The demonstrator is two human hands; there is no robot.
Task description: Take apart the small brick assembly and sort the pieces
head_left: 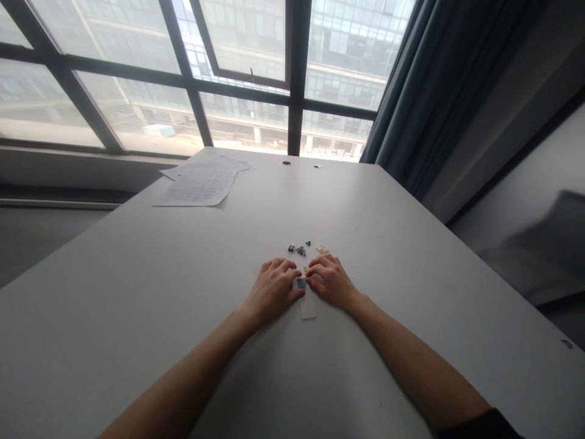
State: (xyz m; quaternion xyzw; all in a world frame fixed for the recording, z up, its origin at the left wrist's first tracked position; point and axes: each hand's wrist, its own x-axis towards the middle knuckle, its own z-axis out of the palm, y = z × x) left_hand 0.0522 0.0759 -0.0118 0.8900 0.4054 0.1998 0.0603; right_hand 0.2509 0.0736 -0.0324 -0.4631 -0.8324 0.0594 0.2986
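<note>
Both my hands rest on the white table (pixel 137 305), curled inward toward each other. My left hand (pixel 274 286) and my right hand (pixel 331 280) pinch a small grey-blue piece (pixel 300 283) between their fingertips. Under it lies a small white slip or card (pixel 308 308). Just beyond the hands sit several tiny dark pieces (pixel 298 249) and a small cream-coloured piece (pixel 322 249). A little yellow bit (pixel 305 269) shows between the knuckles.
Printed paper sheets (pixel 201 183) lie at the table's far left corner. Two small holes (pixel 287 163) are near the far edge. A large window with dark frames is behind, a dark curtain (pixel 425 91) to the right.
</note>
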